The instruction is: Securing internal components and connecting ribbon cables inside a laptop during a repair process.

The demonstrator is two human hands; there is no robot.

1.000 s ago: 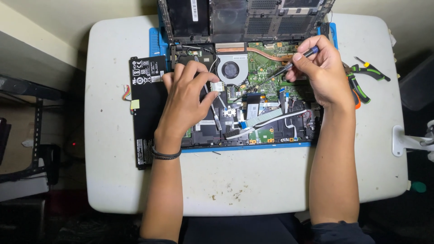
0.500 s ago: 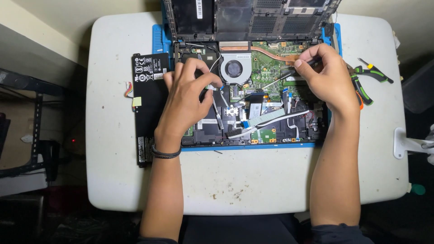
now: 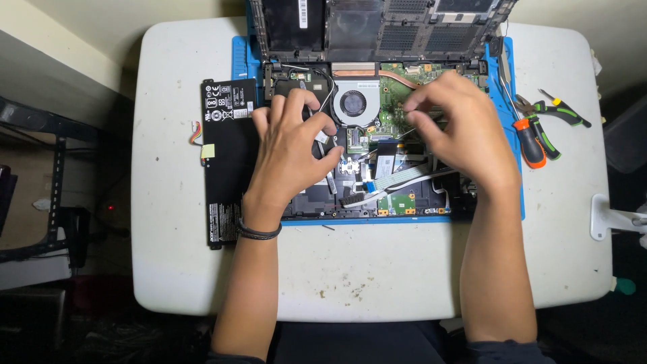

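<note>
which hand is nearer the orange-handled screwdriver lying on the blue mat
Right. The right hand works just beside the orange-handled screwdriver; the left hand rests far across the open laptop.

Bright overhead light, dim edges

Repair workshop: opened laptop (image 3: 377, 128) on blue mat (image 3: 239, 64), screwdriver (image 3: 529, 141), pliers (image 3: 559, 111).

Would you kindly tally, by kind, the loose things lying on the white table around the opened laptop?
Removed black battery pack: 1
Orange-handled screwdriver: 1
Green-handled pliers: 1
Blue work mat: 1
Total: 4
</note>
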